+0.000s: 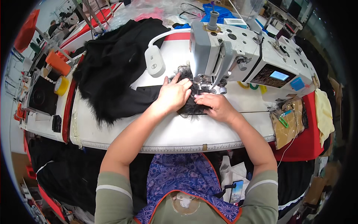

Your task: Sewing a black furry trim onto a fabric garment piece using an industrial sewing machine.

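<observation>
A black garment with fluffy fur trim (108, 74) covers the left part of the white sewing table, and its furry end runs under the needle area of a white and grey sewing machine (238, 56). Flat on that fur lies my left hand (174, 93), fingers stretched toward the presser foot. Just right of the needle area, my right hand (216, 106) has its thumb and fingers closed on the edge of the black fur (192, 106). The needle itself is hidden by the machine head and the fur.
A white lamp (154, 61) on a bent neck stands left of the machine head. A ruler tape (179, 147) follows the table's front edge. On the right lie a brown pouch (287, 123) with a green tool and a yellow cloth (324, 115). Yellow tape (61, 86) sits at left.
</observation>
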